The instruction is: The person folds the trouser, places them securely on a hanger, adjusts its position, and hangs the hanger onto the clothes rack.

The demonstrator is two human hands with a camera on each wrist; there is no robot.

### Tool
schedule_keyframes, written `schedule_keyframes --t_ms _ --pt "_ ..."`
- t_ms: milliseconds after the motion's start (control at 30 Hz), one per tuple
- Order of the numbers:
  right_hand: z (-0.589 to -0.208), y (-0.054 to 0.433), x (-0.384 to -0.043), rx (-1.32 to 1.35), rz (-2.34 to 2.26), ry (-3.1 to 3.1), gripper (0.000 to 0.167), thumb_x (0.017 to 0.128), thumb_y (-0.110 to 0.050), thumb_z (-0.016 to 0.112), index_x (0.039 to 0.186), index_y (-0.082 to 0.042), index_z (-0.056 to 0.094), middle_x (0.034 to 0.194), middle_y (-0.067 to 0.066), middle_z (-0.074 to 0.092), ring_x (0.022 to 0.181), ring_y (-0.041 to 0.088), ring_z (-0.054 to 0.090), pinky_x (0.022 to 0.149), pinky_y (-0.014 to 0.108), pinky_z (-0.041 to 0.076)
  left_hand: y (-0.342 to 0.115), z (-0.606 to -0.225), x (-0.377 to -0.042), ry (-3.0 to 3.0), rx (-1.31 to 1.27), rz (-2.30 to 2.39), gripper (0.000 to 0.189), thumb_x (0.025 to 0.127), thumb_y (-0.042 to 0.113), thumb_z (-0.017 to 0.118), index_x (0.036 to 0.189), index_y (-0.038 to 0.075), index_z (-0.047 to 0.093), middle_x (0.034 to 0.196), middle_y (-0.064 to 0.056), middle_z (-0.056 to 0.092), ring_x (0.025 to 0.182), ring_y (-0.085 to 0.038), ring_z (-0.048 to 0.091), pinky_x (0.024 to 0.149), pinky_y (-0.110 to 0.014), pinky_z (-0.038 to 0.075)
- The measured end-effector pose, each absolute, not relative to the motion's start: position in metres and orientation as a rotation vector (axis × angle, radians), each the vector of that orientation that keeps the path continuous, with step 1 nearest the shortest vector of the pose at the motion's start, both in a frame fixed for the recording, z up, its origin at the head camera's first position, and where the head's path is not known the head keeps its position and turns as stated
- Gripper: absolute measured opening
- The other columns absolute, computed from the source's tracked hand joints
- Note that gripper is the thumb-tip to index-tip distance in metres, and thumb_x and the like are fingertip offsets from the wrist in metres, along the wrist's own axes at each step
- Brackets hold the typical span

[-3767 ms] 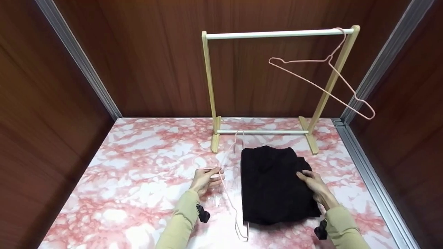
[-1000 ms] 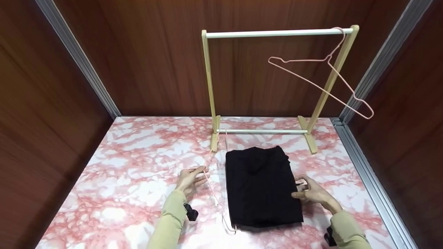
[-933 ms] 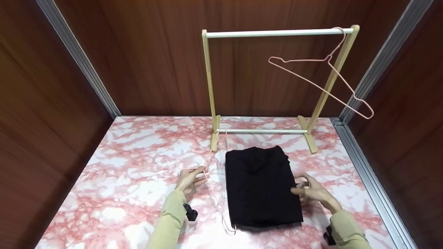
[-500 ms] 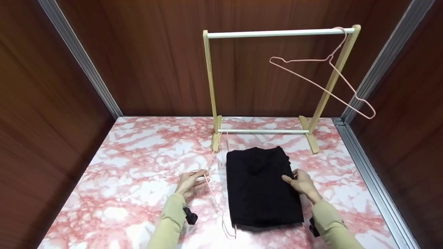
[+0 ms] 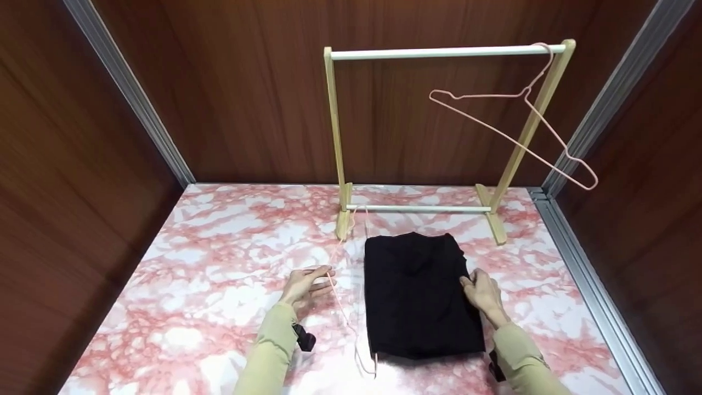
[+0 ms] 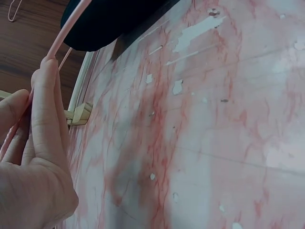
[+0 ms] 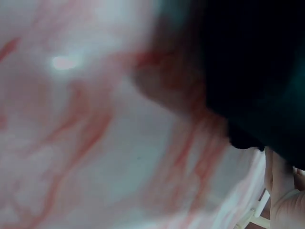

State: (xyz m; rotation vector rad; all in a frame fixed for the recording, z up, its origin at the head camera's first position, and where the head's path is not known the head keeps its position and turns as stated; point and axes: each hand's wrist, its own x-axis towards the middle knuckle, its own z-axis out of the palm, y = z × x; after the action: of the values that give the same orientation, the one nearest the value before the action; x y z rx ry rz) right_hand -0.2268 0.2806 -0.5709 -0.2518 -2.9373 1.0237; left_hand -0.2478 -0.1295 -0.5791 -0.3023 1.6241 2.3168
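A pink wire hanger (image 5: 341, 304) is pinched between the thumb and fingers of my left hand (image 5: 300, 287). Folded over the hanger's long bar is a piece of black clothing (image 5: 419, 299); its exact kind does not show. One hanger corner sticks out below the cloth's lower left edge. My right hand (image 5: 485, 293) pinches the right edge of the cloth, thumb on top and fingers partly hidden. In the left wrist view the pink wire (image 6: 69, 29) runs up from the fingertips towards the black cloth (image 6: 109, 21). Dark cloth (image 7: 257, 62) fills the right wrist view's upper right.
Behind the hands stands a wooden rack (image 5: 335, 126) with a white top rail (image 5: 439, 53) and a low crossbar. A second pink hanger (image 5: 496, 131) hangs bare at its right end. The table (image 5: 219, 263) has a red-and-white marbled top; brown panels enclose it.
Cloth, hanger and left hand sit further left than in the oldest frame, with a slight shift back right lately. The right hand, loose at the cloth's edge a second ago, now pinches it.
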Motion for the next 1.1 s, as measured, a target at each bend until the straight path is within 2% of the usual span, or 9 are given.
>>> schedule_keyframes --t_ms 100,167,267,333,433,567,700,833,1100 --pt "-0.568 0.281 -0.225 -0.214 0.963 -2.935 0.02 0.096 -0.02 0.058 0.096 0.0 0.053 0.082 0.015 0.059 0.081 0.035 0.061 0.075 0.049 0.047 -0.127 -0.58 -0.249 1.61 -0.306 2.322 0.044 0.096 0.013 0.067 0.13 -0.013 0.058 0.111 -0.02 0.075 0.094 -0.028 0.077 0.085 -0.033 0.062" --pt "-0.564 0.276 -0.225 -0.151 0.913 -2.89 0.027 0.095 -0.015 0.056 0.114 0.004 0.053 0.1 0.023 0.063 0.095 0.043 0.062 0.083 0.055 0.049 -0.128 -0.581 -0.248 1.61 -0.314 2.325 0.044 0.096 0.013 0.068 0.13 -0.014 0.058 0.11 -0.02 0.075 0.092 -0.027 0.077 0.084 -0.033 0.062" --pt "-0.557 0.257 -0.228 0.023 0.811 -2.755 0.046 0.093 -0.006 0.056 0.136 0.006 0.046 0.126 0.03 0.057 0.118 0.05 0.054 0.102 0.062 0.042 -0.128 -0.583 -0.248 1.609 -0.332 2.329 0.046 0.095 0.013 0.069 0.131 -0.014 0.058 0.106 -0.015 0.077 0.092 -0.027 0.077 0.082 -0.032 0.062" --pt "-0.554 0.237 -0.232 0.191 0.713 -2.655 0.049 0.091 -0.004 0.059 0.138 0.006 0.049 0.137 0.03 0.053 0.128 0.051 0.048 0.109 0.065 0.036 -0.128 -0.583 -0.248 1.611 -0.332 2.334 0.046 0.095 0.013 0.069 0.13 -0.014 0.058 0.105 -0.014 0.077 0.095 -0.029 0.077 0.082 -0.032 0.062" --pt "-0.549 0.202 -0.24 0.435 0.531 -2.639 0.05 0.094 -0.016 0.062 0.141 0.0 0.052 0.146 0.024 0.05 0.139 0.047 0.042 0.116 0.067 0.027 -0.127 -0.583 -0.249 1.613 -0.343 2.338 0.044 0.094 0.013 0.07 0.128 -0.013 0.059 0.107 -0.016 0.076 0.099 -0.033 0.076 0.083 -0.032 0.062" --pt "-0.547 0.164 -0.251 0.63 0.365 -2.864 0.061 0.102 -0.044 0.052 0.156 -0.021 0.037 0.166 0.01 0.03 0.155 0.039 0.02 0.123 0.068 0.01 -0.127 -0.582 -0.247 1.6 -0.378 2.332 0.043 0.093 0.013 0.071 0.126 -0.012 0.061 0.11 -0.019 0.075 0.095 -0.03 0.077 0.083 -0.033 0.062" --pt "-0.556 0.146 -0.263 0.623 0.256 -3.062 0.069 0.099 -0.062 0.044 0.16 -0.035 0.023 0.171 0.002 0.017 0.159 0.037 0.005 0.121 0.071 0.001 -0.127 -0.582 -0.246 1.604 -0.387 2.313 0.043 0.093 0.015 0.072 0.126 -0.01 0.062 0.107 -0.015 0.077 0.09 -0.023 0.077 0.083 -0.033 0.062" --pt "-0.571 0.145 -0.274 0.549 0.227 -3.108 0.077 0.094 -0.071 0.043 0.16 -0.037 0.022 0.171 0.002 0.017 0.158 0.038 0.007 0.119 0.074 0.003 -0.128 -0.582 -0.245 1.646 -0.355 2.29 0.044 0.093 0.016 0.072 0.126 -0.011 0.062 0.097 -0.008 0.078 0.087 -0.02 0.077 0.082 -0.032 0.062" --pt "-0.587 0.152 -0.281 0.436 0.305 -3.095 0.077 0.092 -0.076 0.042 0.158 -0.038 0.028 0.17 0.003 0.021 0.159 0.035 0.01 0.116 0.078 0.007 -0.129 -0.586 -0.245 1.639 -0.36 2.278 0.045 0.093 0.016 0.072 0.127 -0.011 0.061 0.108 -0.018 0.076 0.084 -0.02 0.077 0.082 -0.032 0.062"
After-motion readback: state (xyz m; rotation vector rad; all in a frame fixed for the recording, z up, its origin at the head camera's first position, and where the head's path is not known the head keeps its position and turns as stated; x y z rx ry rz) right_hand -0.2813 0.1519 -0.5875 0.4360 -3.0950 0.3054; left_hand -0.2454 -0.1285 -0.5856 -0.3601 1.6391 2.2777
